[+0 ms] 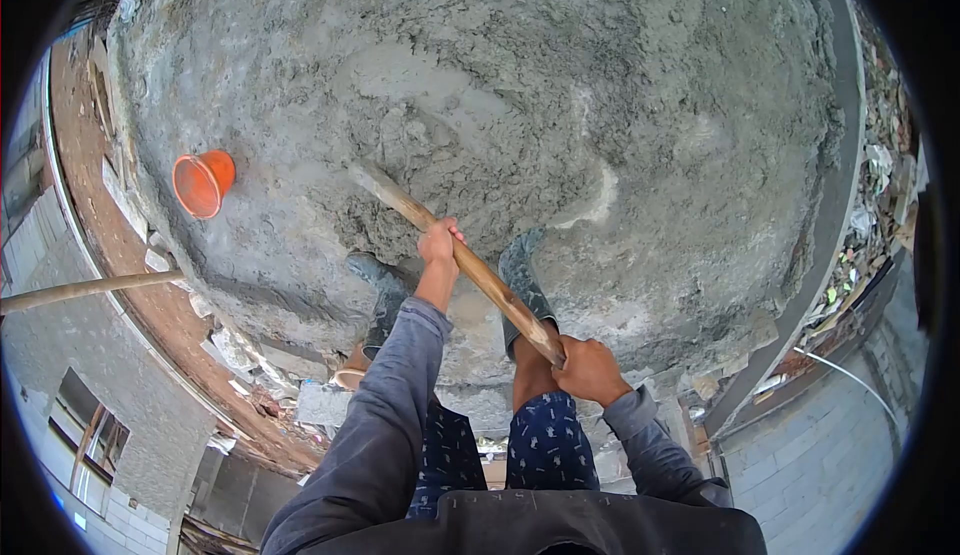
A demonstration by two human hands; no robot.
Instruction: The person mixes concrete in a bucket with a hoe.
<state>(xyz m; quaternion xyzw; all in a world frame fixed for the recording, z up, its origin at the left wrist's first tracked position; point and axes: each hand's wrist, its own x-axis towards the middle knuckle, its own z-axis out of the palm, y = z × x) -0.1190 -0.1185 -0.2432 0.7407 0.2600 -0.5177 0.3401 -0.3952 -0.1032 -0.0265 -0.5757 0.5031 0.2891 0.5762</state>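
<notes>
My left hand (438,242) is wrapped around the middle of a long wooden tool handle (492,285). Closed over the handle's near end is my right hand (590,368), close to my knee. The handle slants away to the upper left, and its far end is coated in grey and meets the wet mortar (430,140). The tool's head is hidden there, so I cannot tell whether it is a shovel or a hoe. My boots (522,270), smeared with mortar, stand on either side of the handle.
An orange bucket (204,183) lies tipped on the concrete slab (280,75) to the left. A wooden pole (90,291) juts in at the left edge. Rubble (880,195) lines the right side beyond the slab's rim, and broken bricks lie along the lower left edge.
</notes>
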